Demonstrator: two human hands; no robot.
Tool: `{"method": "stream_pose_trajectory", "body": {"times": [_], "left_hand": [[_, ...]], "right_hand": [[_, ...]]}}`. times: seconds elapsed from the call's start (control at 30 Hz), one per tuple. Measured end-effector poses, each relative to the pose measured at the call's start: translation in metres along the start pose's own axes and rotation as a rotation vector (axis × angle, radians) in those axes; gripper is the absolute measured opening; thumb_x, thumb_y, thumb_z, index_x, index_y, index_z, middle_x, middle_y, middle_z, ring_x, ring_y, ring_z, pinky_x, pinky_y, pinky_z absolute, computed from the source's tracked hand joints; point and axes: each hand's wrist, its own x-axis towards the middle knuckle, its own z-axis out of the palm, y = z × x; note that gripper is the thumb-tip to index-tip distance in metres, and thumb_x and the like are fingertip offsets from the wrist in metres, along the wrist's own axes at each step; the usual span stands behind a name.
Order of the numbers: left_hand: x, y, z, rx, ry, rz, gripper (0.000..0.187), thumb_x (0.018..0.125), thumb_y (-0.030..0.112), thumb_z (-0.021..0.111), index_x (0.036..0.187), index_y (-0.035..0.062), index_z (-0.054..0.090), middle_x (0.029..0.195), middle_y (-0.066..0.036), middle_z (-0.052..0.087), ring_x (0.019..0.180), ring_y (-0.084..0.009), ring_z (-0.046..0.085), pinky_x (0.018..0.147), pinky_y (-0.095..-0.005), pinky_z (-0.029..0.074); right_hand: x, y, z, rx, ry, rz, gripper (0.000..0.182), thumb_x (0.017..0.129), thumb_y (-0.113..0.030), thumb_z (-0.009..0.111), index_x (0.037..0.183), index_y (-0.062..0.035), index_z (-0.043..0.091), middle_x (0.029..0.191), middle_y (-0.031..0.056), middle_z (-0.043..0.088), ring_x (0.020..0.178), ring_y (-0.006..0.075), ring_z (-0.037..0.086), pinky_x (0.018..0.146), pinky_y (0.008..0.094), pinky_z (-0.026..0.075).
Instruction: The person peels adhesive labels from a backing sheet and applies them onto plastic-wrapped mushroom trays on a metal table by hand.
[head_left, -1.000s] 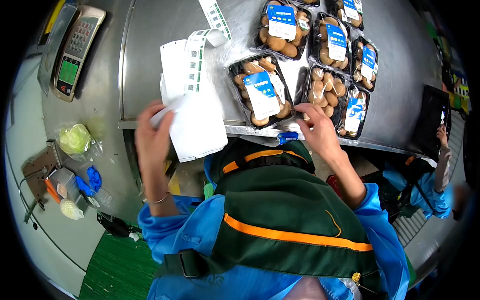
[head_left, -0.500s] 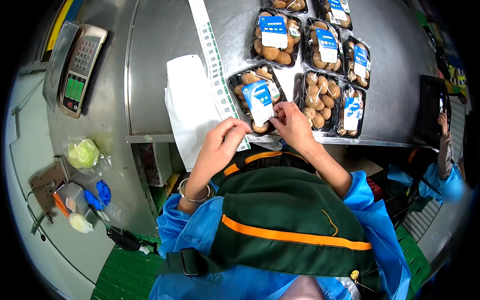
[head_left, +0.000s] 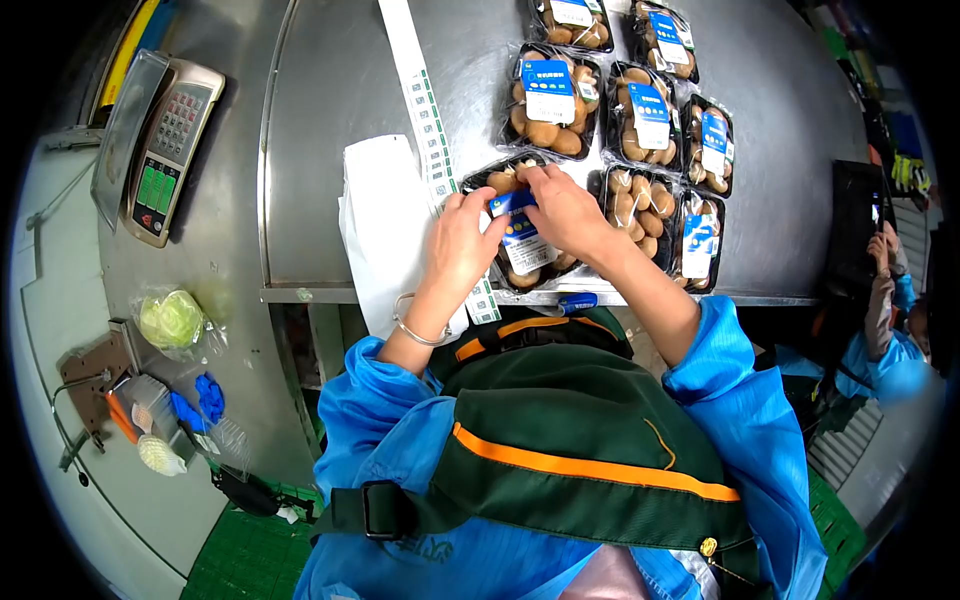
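A black tray of brown mushrooms [head_left: 528,268] with a blue and white label lies at the near edge of the steel table [head_left: 330,120]. My left hand [head_left: 462,240] grips the tray's left side, with a bracelet on that wrist. My right hand [head_left: 560,208] lies over the tray's far end, fingers bent down onto the film by the label. Whether a small sticker is under the fingers is hidden. A long strip of labels [head_left: 424,110] runs across the table to my left hand, over a white sheet [head_left: 380,225].
Several more labelled mushroom trays [head_left: 550,95] stand behind and to the right. A weighing scale [head_left: 165,140] sits at far left, a bagged cabbage [head_left: 172,318] below it. Another person's arm [head_left: 880,300] is at the right by a black device [head_left: 850,225].
Both hands moved forward from the table edge onto the near tray. The left hand let go of the paper, which now lies flat, and the label strip lies straight.
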Motion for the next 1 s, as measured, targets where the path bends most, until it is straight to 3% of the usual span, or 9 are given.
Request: {"method": "stream_pose_trajectory", "body": {"times": [0.3, 0.33, 0.43, 0.47, 0.57, 0.7, 0.83, 0.93, 1.0], "left_hand": [[0.016, -0.01, 0.007, -0.183, -0.07, -0.169, 0.018, 0.073, 0.013, 0.068, 0.087, 0.0036, 0.061, 0.08, -0.011, 0.061, 0.078, -0.0279, 0.06, 0.07, -0.0357, 0.048], [0.016, -0.01, 0.005, -0.175, -0.041, -0.105, 0.016, 0.073, 0.012, 0.067, 0.085, 0.0033, 0.061, 0.081, -0.011, 0.061, 0.076, -0.0281, 0.06, 0.069, -0.0359, 0.047], [0.012, 0.001, -0.004, -0.137, 0.024, 0.059, 0.012, 0.075, 0.009, 0.065, 0.083, 0.0026, 0.06, 0.081, -0.011, 0.06, 0.073, -0.0287, 0.06, 0.065, -0.0362, 0.047], [0.008, 0.013, -0.01, -0.118, 0.03, 0.089, 0.011, 0.075, 0.009, 0.064, 0.083, 0.0026, 0.06, 0.081, -0.011, 0.059, 0.073, -0.0289, 0.06, 0.064, -0.0361, 0.047], [-0.002, 0.022, -0.012, -0.028, -0.007, 0.239, 0.009, 0.077, 0.004, 0.06, 0.086, 0.0038, 0.059, 0.081, -0.01, 0.055, 0.074, -0.0287, 0.058, 0.063, -0.0362, 0.046], [-0.022, 0.034, -0.02, -0.01, -0.252, 0.55, 0.01, 0.078, 0.003, 0.056, 0.088, 0.0059, 0.057, 0.082, -0.009, 0.05, 0.072, -0.0276, 0.056, 0.061, -0.0372, 0.046], [-0.041, 0.062, -0.066, -0.593, -0.497, 0.384, 0.007, 0.076, 0.003, 0.063, 0.079, 0.0031, 0.057, 0.082, -0.009, 0.057, 0.074, -0.0209, 0.058, 0.065, -0.0306, 0.046], [-0.033, 0.052, -0.109, -0.982, -0.275, 0.119, 0.013, 0.072, -0.003, 0.066, 0.082, -0.0001, 0.058, 0.081, -0.005, 0.059, 0.076, -0.0124, 0.055, 0.071, -0.0256, 0.044], [-0.03, 0.054, -0.114, -0.956, -0.158, 0.106, 0.011, 0.074, -0.004, 0.064, 0.08, 0.0001, 0.057, 0.08, -0.006, 0.057, 0.076, -0.013, 0.053, 0.07, -0.0254, 0.042]], "right_hand": [[0.016, 0.012, -0.01, 0.208, -0.184, 0.063, 0.028, 0.07, -0.007, 0.063, 0.095, 0.0, 0.054, 0.082, 0.0151, 0.058, 0.084, 0.0309, 0.058, 0.075, 0.0364, 0.046], [0.016, 0.009, -0.013, 0.24, -0.222, 0.105, 0.025, 0.07, -0.002, 0.059, 0.094, -0.001, 0.054, 0.09, 0.0156, 0.057, 0.087, 0.0301, 0.057, 0.077, 0.0357, 0.046], [0.004, 0.007, -0.01, 0.38, 0.019, -0.228, 0.033, 0.069, 0.005, 0.053, 0.1, -0.0035, 0.055, 0.099, 0.016, 0.054, 0.096, 0.0304, 0.054, 0.082, 0.0356, 0.045], [0.005, 0.008, -0.01, 0.308, 0.057, -0.359, 0.045, 0.067, 0.009, 0.049, 0.107, -0.0088, 0.058, 0.115, 0.0156, 0.05, 0.106, 0.0314, 0.048, 0.088, 0.0374, 0.042], [0.023, 0.017, -0.009, 0.104, -0.058, -0.464, 0.049, 0.067, 0.008, 0.05, 0.11, -0.0127, 0.061, 0.126, 0.0142, 0.047, 0.111, 0.0335, 0.045, 0.093, 0.0387, 0.038], [0.043, 0.024, -0.012, 0.114, -0.278, -0.329, 0.051, 0.068, 0.007, 0.051, 0.114, -0.015, 0.061, 0.135, 0.0155, 0.04, 0.118, 0.0376, 0.04, 0.097, 0.0382, 0.038], [0.052, 0.04, -0.001, 0.083, -0.241, -0.429, 0.049, 0.07, 0.007, 0.054, 0.114, -0.0135, 0.06, 0.132, 0.0173, 0.042, 0.117, 0.0352, 0.045, 0.095, 0.0358, 0.04], [0.039, 0.054, 0.006, 0.233, -0.139, -0.392, 0.034, 0.081, 0.0, 0.052, 0.111, -0.0097, 0.061, 0.125, 0.0162, 0.05, 0.11, 0.0297, 0.052, 0.092, 0.0339, 0.043], [0.015, 0.041, -0.013, 0.545, -0.029, -0.248, 0.027, 0.085, -0.005, 0.051, 0.109, -0.0073, 0.062, 0.116, 0.0097, 0.057, 0.105, 0.0202, 0.055, 0.086, 0.0311, 0.045]]}}
